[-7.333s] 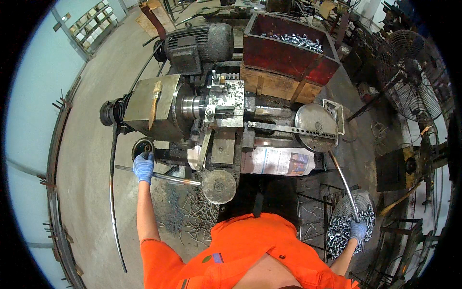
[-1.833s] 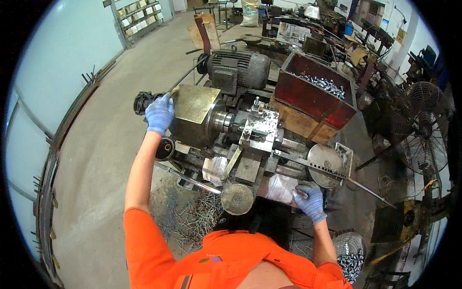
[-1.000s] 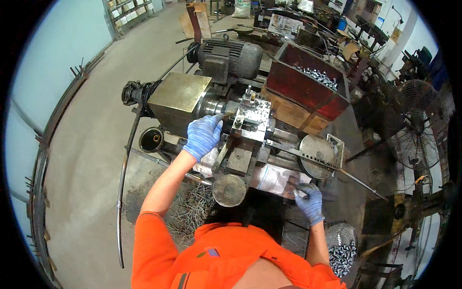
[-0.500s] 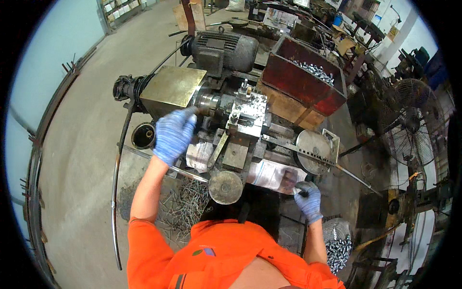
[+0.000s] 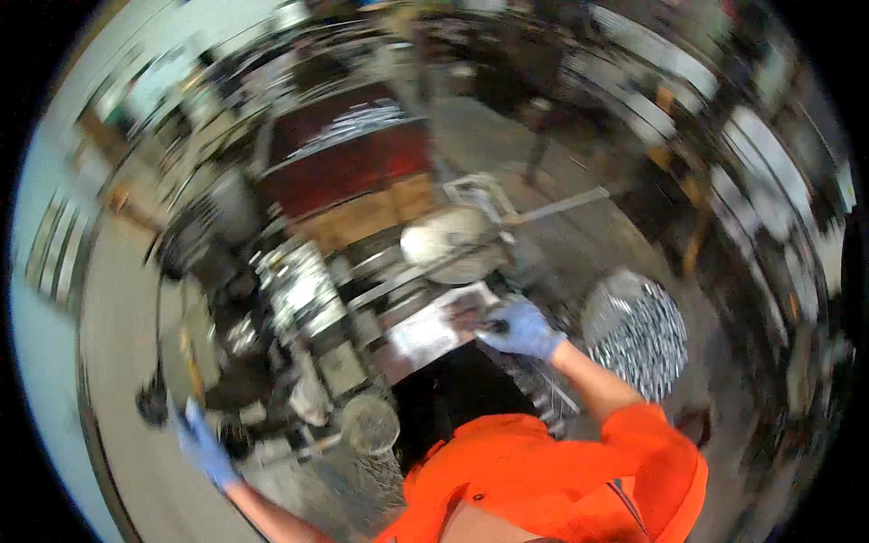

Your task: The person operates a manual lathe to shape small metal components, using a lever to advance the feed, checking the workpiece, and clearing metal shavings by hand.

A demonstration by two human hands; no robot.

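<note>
Motion blurs the whole view. At the left, my left hand (image 5: pixel 206 445) in a blue knit glove reaches beside the metal lathe (image 5: pixel 308 294); its fingers look stretched out, with nothing visible in them. My right hand (image 5: pixel 525 329), gloved alike, is at the right end of a printed paper sheet (image 5: pixel 433 328) on the machine's front. Its fingers are curled in, with a dark patch at the tips; what they hold, if anything, cannot be made out. A round metal handwheel (image 5: pixel 370 423) stands nearest me on the lathe, between my hands.
A round basket (image 5: pixel 638 335) of small shiny metal parts sits right of my right forearm. Beyond the lathe stands a dark red bin (image 5: pixel 353 172) with more metal parts. A pale metal disc (image 5: pixel 453 242) and a long bar lie behind the paper. Metal shavings (image 5: pixel 362 480) lie below the handwheel.
My view has swung to the right. My left hand has come away from the lathe's chuck to its near left side. The right hand stays by the paper's right end.
</note>
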